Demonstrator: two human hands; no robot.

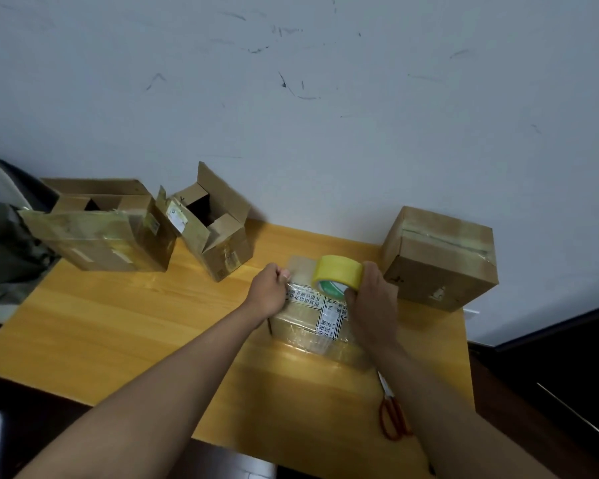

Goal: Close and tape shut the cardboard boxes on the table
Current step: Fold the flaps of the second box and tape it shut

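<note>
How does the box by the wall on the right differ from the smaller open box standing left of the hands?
The right box has its flaps closed, with a tape strip along the top seam; the small open box has its flaps standing up, its dark inside showing. The right box looks wider and squatter; the open one is narrower. The right box sits near the table's right edge, the open one toward the left. Both are plain brown cardboard, untouched by either hand.
</note>
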